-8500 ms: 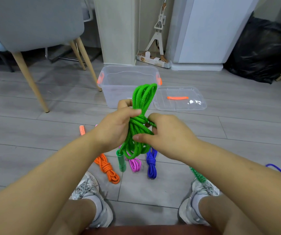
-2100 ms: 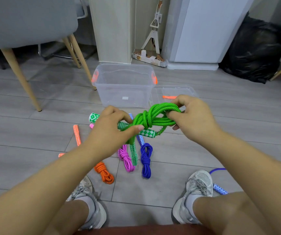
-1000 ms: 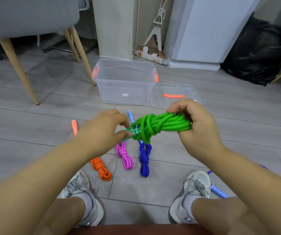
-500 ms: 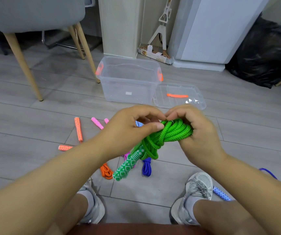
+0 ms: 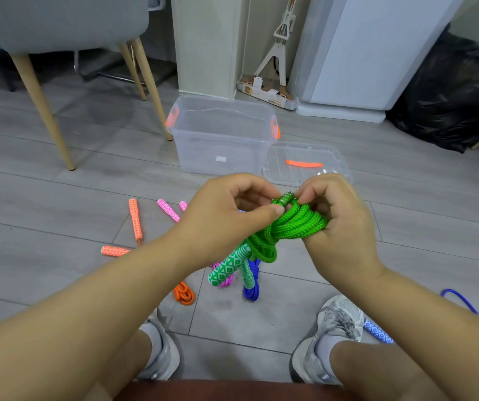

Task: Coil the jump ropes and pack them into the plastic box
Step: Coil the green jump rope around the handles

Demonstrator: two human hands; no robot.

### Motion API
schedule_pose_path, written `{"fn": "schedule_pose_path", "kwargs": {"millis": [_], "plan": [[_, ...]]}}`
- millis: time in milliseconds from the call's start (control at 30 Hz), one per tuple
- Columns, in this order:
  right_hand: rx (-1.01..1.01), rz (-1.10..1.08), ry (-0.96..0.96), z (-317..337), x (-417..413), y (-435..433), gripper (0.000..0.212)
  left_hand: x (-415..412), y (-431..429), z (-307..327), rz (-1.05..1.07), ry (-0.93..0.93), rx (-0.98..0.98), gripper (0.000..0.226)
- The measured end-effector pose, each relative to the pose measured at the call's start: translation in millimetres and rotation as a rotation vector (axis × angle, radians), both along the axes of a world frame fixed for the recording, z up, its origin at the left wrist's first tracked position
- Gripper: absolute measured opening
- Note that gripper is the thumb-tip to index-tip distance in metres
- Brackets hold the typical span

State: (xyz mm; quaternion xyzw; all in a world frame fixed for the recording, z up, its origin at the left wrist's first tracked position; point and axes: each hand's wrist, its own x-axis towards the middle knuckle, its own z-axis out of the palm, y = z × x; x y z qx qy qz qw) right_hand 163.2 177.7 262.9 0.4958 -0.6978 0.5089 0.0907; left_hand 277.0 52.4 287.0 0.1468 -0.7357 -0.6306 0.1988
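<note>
Finishing the coil on the green rope (image 5: 296, 224): bundled, wrapped at the waist, held in the air between both hands, short of the box (image 5: 220, 146) and well above the floor (image 5: 58, 227). Gripped at one end by the right hand (image 5: 339, 224), fingers curled round the loops; pinched on top, at a silvery band (image 5: 286, 196), between thumb and forefinger of the left hand (image 5: 226, 218). Hanging below, two green handles (image 5: 228, 266). Probably tucking or tightening the last turn, though hard to tell with fingers over the knot. Through the clear wall of the box, nothing inside; beside it on the right, the lid (image 5: 304, 153), off and flat. On the floor, bundled but unpacked: orange rope (image 5: 184, 293), pink rope (image 5: 168, 210), blue rope (image 5: 251, 292). By the right shoe (image 5: 339, 322), a loose rope (image 5: 459, 298). Next: snug the wrap with a firm pull, without slackening the loops, then reach forward and drop the bundle into the box, or park it with the others.
</note>
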Motion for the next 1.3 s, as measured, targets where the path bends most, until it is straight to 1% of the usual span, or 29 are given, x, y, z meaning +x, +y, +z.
{"fn": "schedule_pose_path", "kwargs": {"millis": [67, 167, 267, 333, 500, 600, 733, 833, 900, 1000, 1100, 1200, 1233, 1300], "plan": [[0.011, 0.003, 0.023, 0, 1, 0, 0.036, -1, 0, 0, 0.021, -0.009, -0.027, 0.022], [0.035, -0.013, 0.027, 1, 1, 1, 0.031, -2, -2, -1, 0.078, -0.011, -0.007, 0.026], [0.035, -0.026, 0.009, 1, 4, 1, 0.027, -3, -4, -1, 0.091, -0.027, -0.095, 0.025], [0.039, -0.024, 0.022, 1, 5, 1, 0.024, -3, -3, 1, 0.077, -0.037, -0.093, 0.022], [0.039, -0.016, 0.058, 0, 4, 0, 0.031, -2, -5, 1, 0.077, -0.063, -0.168, 0.025], [0.031, 0.006, 0.042, 0, 6, -1, 0.034, -2, -5, 0, 0.090, -0.057, -0.120, 0.027], [0.062, 0.064, -0.069, 6, 6, -2, 0.043, -2, -8, 0, 0.080, -0.010, 0.036, 0.033], [0.103, 0.053, -0.140, 10, 6, -3, 0.050, -2, -8, 5, 0.043, 0.010, 0.141, 0.038], [0.115, 0.044, -0.155, 12, 6, -3, 0.051, -1, -8, 7, 0.014, -0.001, 0.139, 0.046], [0.109, 0.055, -0.171, 12, 6, -3, 0.045, -1, -7, 6, -0.009, -0.017, 0.106, 0.054], [0.106, 0.081, -0.186, 12, 9, -3, 0.043, -2, -6, 3, 0.003, -0.011, 0.100, 0.045], [0.095, 0.094, -0.178, 13, 11, -4, 0.045, -3, -6, -1, 0.056, -0.032, 0.090, 0.040], [0.098, 0.091, -0.160, 13, 11, -3, 0.046, -3, -6, -2, 0.079, -0.031, 0.082, 0.038], [0.121, 0.062, -0.055, 13, 10, -4, 0.044, -3, -5, -2, 0.122, -0.017, 0.049, 0.031]]}}
